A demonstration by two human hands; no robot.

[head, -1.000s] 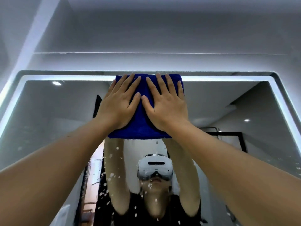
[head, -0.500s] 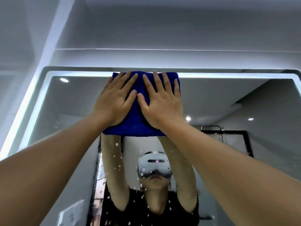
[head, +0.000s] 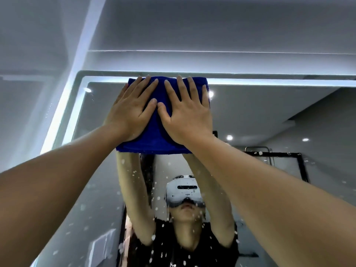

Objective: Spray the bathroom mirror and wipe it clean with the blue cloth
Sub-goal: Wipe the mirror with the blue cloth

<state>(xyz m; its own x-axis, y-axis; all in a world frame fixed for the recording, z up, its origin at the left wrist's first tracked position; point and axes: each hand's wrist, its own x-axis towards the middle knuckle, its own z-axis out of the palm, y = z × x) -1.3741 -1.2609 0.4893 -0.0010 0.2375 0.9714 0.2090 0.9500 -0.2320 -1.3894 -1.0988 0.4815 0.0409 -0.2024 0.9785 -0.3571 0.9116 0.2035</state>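
The blue cloth (head: pixel 159 135), folded into a thick pad, lies flat against the bathroom mirror (head: pixel 269 116) at its lit top edge (head: pixel 269 81). My left hand (head: pixel 133 110) and my right hand (head: pixel 186 114) press on it side by side, fingers spread and pointing up, thumbs nearly touching. Both arms reach up from the lower corners. White spray droplets (head: pixel 134 172) speckle the glass below the cloth. No spray bottle is in view.
The mirror's rounded top left corner (head: pixel 81 78) is just left of the cloth, with grey wall and a ceiling ledge (head: pixel 212 52) above. The glass reflects a person in a white headset (head: pixel 183 191) and a black-framed shower screen (head: pixel 300 166).
Both hands have slid the cloth leftwards along the mirror's top edge, closer to the top left corner. The hands keep the same flat press on it.
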